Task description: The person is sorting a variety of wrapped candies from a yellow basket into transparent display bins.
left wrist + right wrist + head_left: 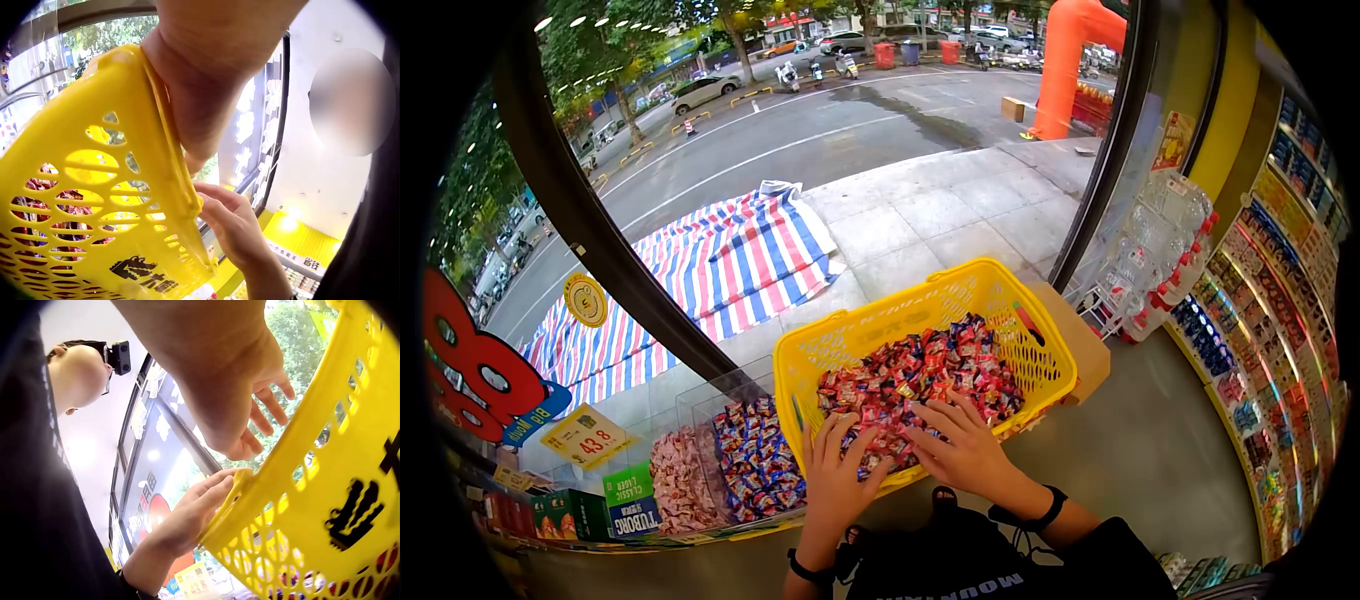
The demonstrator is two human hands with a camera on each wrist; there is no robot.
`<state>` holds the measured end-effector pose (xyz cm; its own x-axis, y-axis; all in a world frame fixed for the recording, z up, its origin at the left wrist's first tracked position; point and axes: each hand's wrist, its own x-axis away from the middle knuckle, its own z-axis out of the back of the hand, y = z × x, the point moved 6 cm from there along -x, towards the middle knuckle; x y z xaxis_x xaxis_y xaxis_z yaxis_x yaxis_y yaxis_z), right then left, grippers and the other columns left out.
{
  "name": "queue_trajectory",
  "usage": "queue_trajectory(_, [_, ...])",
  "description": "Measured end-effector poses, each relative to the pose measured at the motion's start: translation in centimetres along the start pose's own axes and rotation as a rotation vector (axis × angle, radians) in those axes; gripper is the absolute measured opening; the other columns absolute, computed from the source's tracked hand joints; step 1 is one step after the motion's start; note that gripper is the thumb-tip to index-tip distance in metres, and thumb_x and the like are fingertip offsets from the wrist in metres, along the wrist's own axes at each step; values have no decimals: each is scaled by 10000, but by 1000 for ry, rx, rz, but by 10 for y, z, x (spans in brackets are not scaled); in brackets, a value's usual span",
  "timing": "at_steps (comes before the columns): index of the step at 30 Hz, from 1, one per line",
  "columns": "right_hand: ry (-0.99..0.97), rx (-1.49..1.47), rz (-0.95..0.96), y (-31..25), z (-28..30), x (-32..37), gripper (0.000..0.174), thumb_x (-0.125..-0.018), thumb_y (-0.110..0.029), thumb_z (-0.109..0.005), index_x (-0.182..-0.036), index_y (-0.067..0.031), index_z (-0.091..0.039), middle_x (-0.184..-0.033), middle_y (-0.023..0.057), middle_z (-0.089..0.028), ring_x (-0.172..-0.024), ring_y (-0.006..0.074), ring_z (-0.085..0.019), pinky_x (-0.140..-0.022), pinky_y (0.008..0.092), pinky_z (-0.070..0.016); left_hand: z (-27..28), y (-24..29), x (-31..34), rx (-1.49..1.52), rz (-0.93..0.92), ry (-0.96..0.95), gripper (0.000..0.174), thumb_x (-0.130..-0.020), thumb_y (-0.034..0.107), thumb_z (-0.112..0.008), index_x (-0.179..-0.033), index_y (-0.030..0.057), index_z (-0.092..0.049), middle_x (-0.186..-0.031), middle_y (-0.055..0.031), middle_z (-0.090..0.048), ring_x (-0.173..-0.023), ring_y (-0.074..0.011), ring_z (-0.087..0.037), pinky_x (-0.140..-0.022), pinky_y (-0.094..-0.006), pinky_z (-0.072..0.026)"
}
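Observation:
A yellow basket [1055, 350] with perforated sides holds a heap of red-wrapped candies [960, 365]. In the head view my left hand [838, 475] reaches over the near rim at its left part, fingers spread above the candies. My right hand [962, 450] is over the same rim further right, its fingers extended and spread over the candies. Neither hand shows a candy in its grasp. The right wrist view shows my right hand [250, 406] above the rim, with my left hand [194, 515] at the rim beyond it. Fingertip contact with the candies is unclear.
Left of the basket are bins of blue-wrapped candies [755, 460] and pink-wrapped candies [685, 480], beside a price sign [588, 437]. A cardboard box [1090, 350] is under the basket's right side. Bottled water [1155, 240] and stocked shelves [1260, 290] stand to the right.

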<state>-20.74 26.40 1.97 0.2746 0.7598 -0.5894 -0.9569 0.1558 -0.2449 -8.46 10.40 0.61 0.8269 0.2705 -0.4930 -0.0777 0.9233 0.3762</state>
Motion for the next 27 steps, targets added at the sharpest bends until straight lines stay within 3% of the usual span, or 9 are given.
queue_trajectory(7, [-83,-119,7,68,21,13,300,-911,-151,-802,-1204,-110,-749,-1415,124,-663,-1342,348,-622,-1207,573,-432,-22,-3,-16,6,109,49,483,-879,299,-870,-1310,127,-738,-1492,-153,-604,-1424,-431,-534,-1248,-634,-339])
queue_trajectory(13, [-139,-91,78,90,24,2,261,-906,-168,-802,-1158,-106,-767,-1414,115,-669,-1334,339,-622,-1226,573,-412,-16,4,-17,-18,155,45,420,-898,215,-849,-1287,100,-737,-1483,-155,-614,-1415,-444,-539,-1241,-590,-373])
queue_trajectory(17, [-237,-54,126,93,24,-7,259,-893,-172,-818,-1140,-109,-772,-1412,110,-677,-1317,337,-631,-1215,569,-429,-17,0,-16,-11,139,75,412,-910,265,-850,-1270,93,-748,-1473,-173,-617,-1414,-444,-539,-1202,-598,-389])
queue_trajectory(24, [-440,-86,352,73,47,-76,243,-882,-184,-843,-1106,-112,-784,-1357,123,-700,-1302,351,-643,-1191,529,-470,-16,1,-18,16,168,88,344,-910,192,-831,-1241,122,-771,-1482,-143,-627,-1436,-436,-539,-1261,-608,-343])
queue_trajectory(27, [-556,-169,461,66,14,-100,233,-885,-213,-843,-1084,-103,-791,-1359,139,-698,-1297,357,-641,-1154,508,-494,-15,-1,-15,-7,164,97,331,-910,198,-831,-1225,121,-766,-1494,-135,-620,-1449,-414,-528,-1251,-617,-354])
